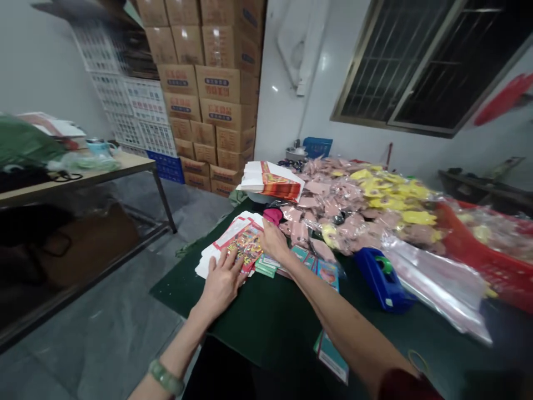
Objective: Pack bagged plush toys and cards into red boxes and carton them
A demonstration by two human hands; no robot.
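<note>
My left hand [222, 278] lies flat, fingers spread, on a pile of flat printed cartons [233, 239] at the near left of the green table [266, 322]. My right hand [272, 240] reaches further in, resting on the same pile beside a pink object [272, 215]; its fingers curl downward and what they hold is hidden. Several small teal cards [308, 261] lie just right of the right wrist. A green bead bracelet [165, 378] is on my left wrist.
A heap of bagged pink and yellow toys [358, 200] covers the table's far side. A blue tape dispenser [381, 278], clear plastic bags [437, 278], a red basket [483, 255] and another carton stack [272, 180] sit nearby. Cardboard boxes [212, 94] stand behind; a bench [83, 172] left.
</note>
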